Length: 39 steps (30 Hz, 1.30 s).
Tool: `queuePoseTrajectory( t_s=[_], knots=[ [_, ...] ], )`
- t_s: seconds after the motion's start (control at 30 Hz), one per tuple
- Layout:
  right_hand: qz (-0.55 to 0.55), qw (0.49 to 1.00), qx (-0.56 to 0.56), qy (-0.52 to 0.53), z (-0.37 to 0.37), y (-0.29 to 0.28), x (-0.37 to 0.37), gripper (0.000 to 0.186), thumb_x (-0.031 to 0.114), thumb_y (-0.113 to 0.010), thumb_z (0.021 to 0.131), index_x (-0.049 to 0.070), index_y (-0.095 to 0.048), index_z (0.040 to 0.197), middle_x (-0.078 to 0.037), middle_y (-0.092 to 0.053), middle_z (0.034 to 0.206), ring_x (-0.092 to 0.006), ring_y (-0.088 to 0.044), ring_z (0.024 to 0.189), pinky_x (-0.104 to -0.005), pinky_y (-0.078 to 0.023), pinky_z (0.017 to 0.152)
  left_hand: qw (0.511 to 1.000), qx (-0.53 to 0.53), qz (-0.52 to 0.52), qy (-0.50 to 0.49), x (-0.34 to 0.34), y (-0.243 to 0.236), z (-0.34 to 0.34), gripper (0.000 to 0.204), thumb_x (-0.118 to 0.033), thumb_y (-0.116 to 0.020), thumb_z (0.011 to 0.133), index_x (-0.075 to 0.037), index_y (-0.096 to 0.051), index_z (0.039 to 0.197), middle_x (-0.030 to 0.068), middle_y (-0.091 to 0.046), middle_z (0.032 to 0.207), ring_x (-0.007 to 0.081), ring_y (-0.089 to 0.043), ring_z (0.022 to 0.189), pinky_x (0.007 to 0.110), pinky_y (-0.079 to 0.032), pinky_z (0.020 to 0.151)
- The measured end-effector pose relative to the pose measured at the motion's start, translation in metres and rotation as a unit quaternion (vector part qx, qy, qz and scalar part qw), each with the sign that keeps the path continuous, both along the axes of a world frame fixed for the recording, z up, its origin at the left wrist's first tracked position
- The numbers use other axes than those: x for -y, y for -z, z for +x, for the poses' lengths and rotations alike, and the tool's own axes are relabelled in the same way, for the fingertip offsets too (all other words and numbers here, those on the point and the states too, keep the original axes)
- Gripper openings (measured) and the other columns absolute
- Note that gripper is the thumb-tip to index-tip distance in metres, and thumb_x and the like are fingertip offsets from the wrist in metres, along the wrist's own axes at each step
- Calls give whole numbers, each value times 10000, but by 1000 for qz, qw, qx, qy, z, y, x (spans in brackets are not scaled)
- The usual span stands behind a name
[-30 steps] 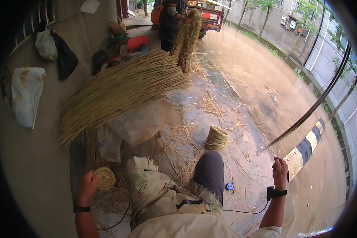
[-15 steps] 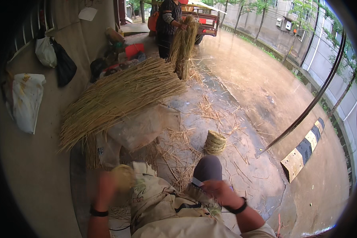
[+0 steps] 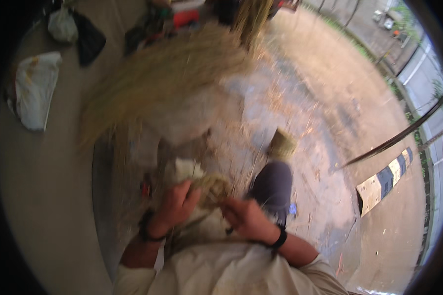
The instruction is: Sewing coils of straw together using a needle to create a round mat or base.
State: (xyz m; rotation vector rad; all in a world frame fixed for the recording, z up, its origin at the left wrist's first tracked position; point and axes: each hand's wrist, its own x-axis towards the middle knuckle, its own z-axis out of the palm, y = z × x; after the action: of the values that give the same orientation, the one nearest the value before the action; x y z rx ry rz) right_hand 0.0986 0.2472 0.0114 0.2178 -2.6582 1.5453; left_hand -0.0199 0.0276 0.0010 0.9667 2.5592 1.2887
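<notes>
A round coil of straw braid point(image 3: 215, 188) sits over my lap, blurred by motion. My left hand point(image 3: 181, 204) is closed on its left side, thumb towards the coil. At the coil's lower right edge, my right hand point(image 3: 246, 216) has its fingers pressed together; thin pale strands show by the fingertips, but what they pinch is unclear. Pale cloth point(image 3: 187, 169) shows just beyond my left hand. Past my dark-clad knee point(image 3: 273, 184) stands a stacked straw coil point(image 3: 283, 143) on the ground.
A long heap of straw stalks point(image 3: 167, 73) lies ahead to the left. Loose straw point(image 3: 280, 98) litters the concrete. A small blue object point(image 3: 293, 209) lies right of my knee. Farther right are a black-and-yellowish ramp point(image 3: 385, 179) and a dark cable point(image 3: 398, 135). Bags point(image 3: 37, 91) hang on the left wall.
My view has tipped downward. My left hand has brought the straw coil inward over my lap, and my right hand has come up to it. The flat blade-like piece in my right hand no longer shows.
</notes>
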Motion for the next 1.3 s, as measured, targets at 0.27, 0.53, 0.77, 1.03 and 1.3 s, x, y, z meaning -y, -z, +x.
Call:
queuePoseTrajectory(
  t_s=[0.27, 0.53, 0.77, 1.03, 1.3],
  knots=[
    [-17, 1000, 4, -11, -3, -3, 10, 196, 75, -648, 961, 27, -653, 1151, -199, -711, 881, -409, -709, 752, -484, -564, 670, 997, 76, 23, 1, 2, -16, 5, 189, -146, -630, 998, 36, -625, 1048, 264, -648, 807, 459, -680, 777, 466, -517, 656],
    [-23, 999, 28, -22, -4, -10, 5, 161, 67, -637, 958, 17, -659, 1109, -199, -707, 850, -417, -697, 736, -492, -556, 656, 1000, 12, 3, 1, -6, -14, 9, 185, -160, -657, 977, 15, -645, 1036, 238, -666, 812, 443, -688, 757, 480, -531, 640],
    [-43, 999, -4, 12, -11, -1, 20, 81, 93, -632, 973, 17, -634, 1003, -218, -681, 822, -436, -680, 732, -512, -539, 639, 997, -61, -53, -18, -12, -10, 28, 144, -140, -656, 964, 1, -630, 979, 234, -645, 807, 464, -671, 755, 499, -528, 634],
    [-32, 993, 89, -66, 5, 15, 1, 138, 175, -626, 1016, 37, -643, 1021, -193, -694, 810, -391, -699, 711, -475, -548, 635, 990, -127, -66, -10, -3, 1, 21, 170, -191, -680, 927, -47, -598, 891, 169, -670, 759, 396, -692, 685, 501, -547, 602],
    [174, 984, 22, -26, 11, -6, -3, 177, 224, -661, 991, 54, -677, 1037, -131, -725, 838, -332, -716, 717, -442, -594, 681, 972, -186, -106, 97, -8, 2, 29, 178, -230, -688, 918, -71, -614, 889, 123, -685, 741, 343, -713, 650, 461, -581, 581]
  ],
)
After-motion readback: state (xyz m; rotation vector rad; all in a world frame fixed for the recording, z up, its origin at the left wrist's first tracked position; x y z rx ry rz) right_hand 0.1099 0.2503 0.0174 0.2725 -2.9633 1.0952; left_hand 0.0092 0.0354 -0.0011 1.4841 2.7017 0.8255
